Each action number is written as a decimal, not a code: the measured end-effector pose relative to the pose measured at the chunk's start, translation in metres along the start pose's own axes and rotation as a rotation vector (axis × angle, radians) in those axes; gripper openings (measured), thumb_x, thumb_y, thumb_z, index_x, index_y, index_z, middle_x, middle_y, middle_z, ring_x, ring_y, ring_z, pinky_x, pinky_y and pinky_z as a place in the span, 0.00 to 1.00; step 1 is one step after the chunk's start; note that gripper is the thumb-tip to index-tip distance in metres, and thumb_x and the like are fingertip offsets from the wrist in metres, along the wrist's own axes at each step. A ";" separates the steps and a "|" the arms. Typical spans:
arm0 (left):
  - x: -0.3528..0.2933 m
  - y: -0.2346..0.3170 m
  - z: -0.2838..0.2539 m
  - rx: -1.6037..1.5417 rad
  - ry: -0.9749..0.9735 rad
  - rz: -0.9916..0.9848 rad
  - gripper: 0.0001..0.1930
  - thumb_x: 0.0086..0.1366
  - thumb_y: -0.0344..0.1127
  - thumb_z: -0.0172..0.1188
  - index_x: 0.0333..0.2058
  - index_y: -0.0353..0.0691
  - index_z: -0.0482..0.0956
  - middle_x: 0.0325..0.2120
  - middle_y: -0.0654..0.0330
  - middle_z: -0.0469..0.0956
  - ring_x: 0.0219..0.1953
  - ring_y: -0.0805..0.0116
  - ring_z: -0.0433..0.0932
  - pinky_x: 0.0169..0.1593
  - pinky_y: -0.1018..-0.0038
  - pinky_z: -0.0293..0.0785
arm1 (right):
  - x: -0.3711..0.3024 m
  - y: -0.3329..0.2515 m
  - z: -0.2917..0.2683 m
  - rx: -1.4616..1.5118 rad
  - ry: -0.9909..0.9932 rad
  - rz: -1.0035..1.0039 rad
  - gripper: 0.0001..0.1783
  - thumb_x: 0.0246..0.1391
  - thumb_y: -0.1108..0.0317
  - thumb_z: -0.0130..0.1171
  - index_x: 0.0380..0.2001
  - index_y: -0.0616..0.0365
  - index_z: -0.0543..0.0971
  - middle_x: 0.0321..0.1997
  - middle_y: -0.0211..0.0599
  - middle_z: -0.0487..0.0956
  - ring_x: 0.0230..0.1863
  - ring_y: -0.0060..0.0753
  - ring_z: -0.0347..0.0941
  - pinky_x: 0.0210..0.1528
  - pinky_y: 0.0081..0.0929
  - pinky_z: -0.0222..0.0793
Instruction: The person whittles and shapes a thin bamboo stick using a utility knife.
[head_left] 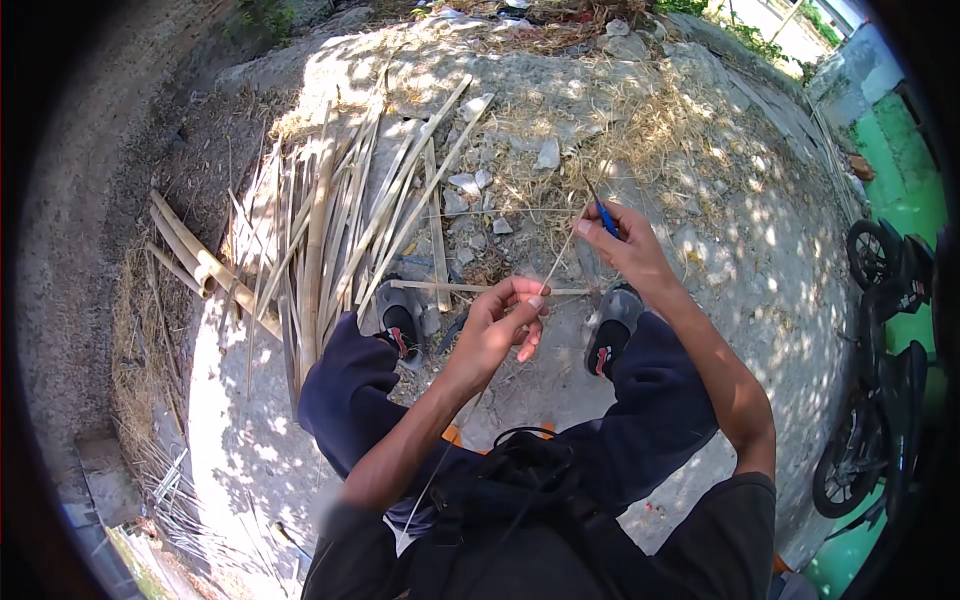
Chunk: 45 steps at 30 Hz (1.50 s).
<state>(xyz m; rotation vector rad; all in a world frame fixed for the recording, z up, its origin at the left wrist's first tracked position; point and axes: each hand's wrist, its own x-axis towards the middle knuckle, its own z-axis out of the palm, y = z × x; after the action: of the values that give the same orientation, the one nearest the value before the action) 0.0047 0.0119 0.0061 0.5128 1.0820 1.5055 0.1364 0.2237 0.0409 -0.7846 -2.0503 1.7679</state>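
My left hand (505,318) pinches a thin bamboo strip (560,257) between thumb and fingers, in front of my knees. The strip slants up to my right hand (630,252), and its other end seems to trail down past my left forearm. My right hand is closed around the blue handle of a knife (607,220), its narrow dark blade pointing up and away. The strip's upper end meets the right fingertips beside the knife. Beyond my hands, a flat bamboo slat (440,287) lies across the ground between my shoes.
Many split bamboo slats (335,215) are heaped on the left, beside thicker bamboo poles (190,250). Stones (548,153) and dry straw (650,115) litter the ground ahead. My shoes (613,322) rest on the dirt. A motorcycle (880,370) stands at the right by a green wall (890,165).
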 end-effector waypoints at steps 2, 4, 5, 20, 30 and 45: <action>0.001 0.003 -0.001 -0.147 -0.010 -0.091 0.10 0.76 0.33 0.58 0.49 0.34 0.75 0.35 0.62 0.74 0.27 0.79 0.74 0.23 0.80 0.67 | 0.000 0.000 -0.001 0.022 -0.007 0.020 0.12 0.67 0.59 0.64 0.39 0.58 0.82 0.25 0.16 0.70 0.24 0.09 0.60 0.26 0.18 0.54; 0.000 0.005 -0.001 -0.133 -0.011 -0.086 0.10 0.77 0.33 0.57 0.49 0.34 0.76 0.35 0.63 0.74 0.27 0.79 0.73 0.23 0.80 0.66 | 0.001 0.003 -0.001 0.034 -0.001 -0.018 0.11 0.68 0.60 0.64 0.41 0.58 0.81 0.21 0.14 0.65 0.20 0.08 0.56 0.22 0.17 0.49; 0.000 0.006 -0.001 -0.118 -0.012 -0.080 0.10 0.77 0.34 0.57 0.49 0.34 0.76 0.34 0.63 0.74 0.28 0.79 0.73 0.23 0.80 0.65 | 0.001 0.003 -0.001 0.034 -0.001 -0.017 0.11 0.68 0.60 0.64 0.41 0.58 0.81 0.21 0.14 0.65 0.20 0.08 0.56 0.22 0.17 0.49; 0.001 -0.007 -0.008 -0.098 0.070 0.001 0.10 0.77 0.33 0.59 0.50 0.33 0.78 0.27 0.67 0.74 0.25 0.81 0.71 0.26 0.80 0.68 | -0.014 0.000 0.012 -0.355 -0.064 -0.261 0.16 0.72 0.56 0.54 0.47 0.58 0.81 0.24 0.30 0.72 0.26 0.25 0.69 0.32 0.30 0.62; -0.001 0.001 -0.007 -0.318 -0.033 -0.079 0.08 0.78 0.35 0.57 0.47 0.36 0.76 0.26 0.67 0.73 0.23 0.82 0.67 0.24 0.83 0.63 | -0.030 0.003 0.031 -0.641 -0.171 -0.519 0.15 0.67 0.59 0.60 0.43 0.60 0.77 0.33 0.49 0.81 0.33 0.57 0.79 0.35 0.46 0.71; -0.005 0.003 -0.011 -0.364 -0.069 -0.102 0.06 0.78 0.32 0.56 0.44 0.36 0.77 0.27 0.67 0.71 0.22 0.83 0.60 0.25 0.81 0.54 | -0.032 0.001 0.034 -0.667 -0.150 -0.565 0.15 0.67 0.58 0.61 0.41 0.61 0.77 0.29 0.48 0.81 0.29 0.57 0.79 0.31 0.47 0.72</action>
<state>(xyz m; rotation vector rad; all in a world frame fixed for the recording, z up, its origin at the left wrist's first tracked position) -0.0040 0.0038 0.0045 0.2496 0.7460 1.5385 0.1424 0.1774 0.0368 -0.1670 -2.6508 0.8606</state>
